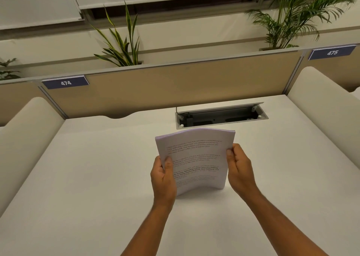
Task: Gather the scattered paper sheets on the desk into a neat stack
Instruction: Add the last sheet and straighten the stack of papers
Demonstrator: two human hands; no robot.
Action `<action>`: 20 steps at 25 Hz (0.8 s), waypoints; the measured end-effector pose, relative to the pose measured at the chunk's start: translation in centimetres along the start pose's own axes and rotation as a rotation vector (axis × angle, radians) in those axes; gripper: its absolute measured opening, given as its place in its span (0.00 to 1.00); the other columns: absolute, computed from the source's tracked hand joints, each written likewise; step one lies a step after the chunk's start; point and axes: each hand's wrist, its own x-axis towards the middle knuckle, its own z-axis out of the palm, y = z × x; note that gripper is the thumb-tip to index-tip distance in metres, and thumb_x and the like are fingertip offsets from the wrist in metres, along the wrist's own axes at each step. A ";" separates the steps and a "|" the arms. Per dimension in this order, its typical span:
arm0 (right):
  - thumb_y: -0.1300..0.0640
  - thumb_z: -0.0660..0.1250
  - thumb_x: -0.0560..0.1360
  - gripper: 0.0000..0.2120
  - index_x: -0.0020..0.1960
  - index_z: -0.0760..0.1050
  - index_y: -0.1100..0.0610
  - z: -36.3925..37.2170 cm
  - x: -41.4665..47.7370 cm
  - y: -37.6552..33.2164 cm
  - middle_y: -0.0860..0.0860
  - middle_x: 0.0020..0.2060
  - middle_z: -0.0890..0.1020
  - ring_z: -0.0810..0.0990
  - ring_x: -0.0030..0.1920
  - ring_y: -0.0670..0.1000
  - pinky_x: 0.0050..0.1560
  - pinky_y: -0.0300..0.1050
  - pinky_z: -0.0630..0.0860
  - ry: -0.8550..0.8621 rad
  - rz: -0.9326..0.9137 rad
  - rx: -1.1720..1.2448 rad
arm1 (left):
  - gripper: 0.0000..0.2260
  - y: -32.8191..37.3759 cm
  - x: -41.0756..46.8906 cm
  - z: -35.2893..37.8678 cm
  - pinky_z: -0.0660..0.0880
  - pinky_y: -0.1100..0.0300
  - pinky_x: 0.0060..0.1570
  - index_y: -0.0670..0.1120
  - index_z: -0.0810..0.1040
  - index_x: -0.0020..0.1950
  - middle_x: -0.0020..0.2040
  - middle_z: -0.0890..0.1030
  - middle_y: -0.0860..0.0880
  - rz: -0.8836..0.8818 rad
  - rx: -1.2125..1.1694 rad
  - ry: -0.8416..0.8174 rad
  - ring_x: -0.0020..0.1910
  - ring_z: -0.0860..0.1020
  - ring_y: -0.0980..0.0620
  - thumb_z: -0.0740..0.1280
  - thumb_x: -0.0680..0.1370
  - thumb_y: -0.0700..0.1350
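A stack of white paper sheets (196, 158) with printed text stands upright on its lower edge on the white desk (97, 177), slightly bowed, the sheets lined up together. My left hand (162, 175) grips the stack's left edge, thumb across the front page. My right hand (238, 167) holds the right edge, thumb on the front and fingers behind. No loose sheets lie elsewhere on the desk.
An open cable tray (222, 116) is sunk into the desk just behind the stack. A tan partition (175, 86) with labels 474 and 475 closes the back. Padded side dividers (25, 135) flank the desk on both sides. Plants stand beyond the partition.
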 end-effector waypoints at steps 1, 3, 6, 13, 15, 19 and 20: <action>0.48 0.53 0.84 0.09 0.55 0.72 0.41 -0.1 0.1 -0.1 0.29 0.47 0.82 0.83 0.50 0.37 0.39 0.29 0.79 0.010 0.001 0.006 | 0.09 0.2 0.1 0.0 0.83 0.65 0.40 0.65 0.79 0.58 0.52 0.86 0.60 0.015 0.007 0.001 0.52 0.86 0.55 0.59 0.84 0.56; 0.48 0.54 0.84 0.09 0.56 0.72 0.40 -0.2 0.2 -0.2 0.31 0.49 0.83 0.84 0.51 0.39 0.39 0.30 0.80 0.025 -0.016 0.012 | 0.09 0.3 0.3 -0.1 0.84 0.64 0.40 0.64 0.79 0.59 0.53 0.86 0.59 0.050 0.013 0.009 0.53 0.86 0.56 0.59 0.85 0.56; 0.48 0.53 0.85 0.08 0.56 0.71 0.40 -0.1 -0.3 0.2 0.33 0.49 0.83 0.84 0.50 0.40 0.39 0.32 0.80 0.006 -0.025 0.011 | 0.10 -0.5 0.0 -0.3 0.84 0.63 0.40 0.59 0.79 0.61 0.53 0.86 0.58 0.048 0.005 0.016 0.54 0.85 0.54 0.60 0.85 0.54; 0.45 0.52 0.85 0.08 0.55 0.70 0.36 0.2 -1.6 1.7 0.33 0.51 0.82 0.84 0.50 0.40 0.36 0.34 0.81 -0.040 0.029 -0.059 | 0.07 -2.7 -1.5 0.3 0.83 0.68 0.45 0.59 0.76 0.61 0.59 0.85 0.53 0.002 0.059 0.030 0.56 0.85 0.51 0.63 0.87 0.47; 0.45 0.53 0.85 0.10 0.56 0.70 0.29 0.1 -1.4 1.4 0.32 0.52 0.82 0.84 0.53 0.40 0.36 0.32 0.81 -0.014 0.004 -0.054 | 0.08 -2.7 -1.3 0.1 0.83 0.69 0.45 0.61 0.76 0.62 0.57 0.85 0.58 0.034 0.072 0.019 0.56 0.84 0.58 0.62 0.85 0.53; 0.51 0.53 0.86 0.14 0.56 0.71 0.31 0.5 -2.5 2.3 0.29 0.51 0.82 0.83 0.52 0.38 0.39 0.31 0.80 -0.025 0.002 -0.035 | 0.08 -4.4 -2.0 0.0 0.83 0.69 0.46 0.60 0.75 0.65 0.58 0.84 0.59 -0.004 0.121 0.016 0.58 0.83 0.55 0.62 0.88 0.48; 0.52 0.53 0.86 0.13 0.56 0.72 0.34 0.5 -2.7 2.6 0.28 0.50 0.82 0.83 0.51 0.37 0.40 0.31 0.80 -0.033 0.003 -0.022 | 0.09 -4.9 -2.2 0.0 0.84 0.69 0.47 0.59 0.74 0.65 0.60 0.83 0.57 -0.018 0.139 0.015 0.59 0.83 0.53 0.61 0.88 0.46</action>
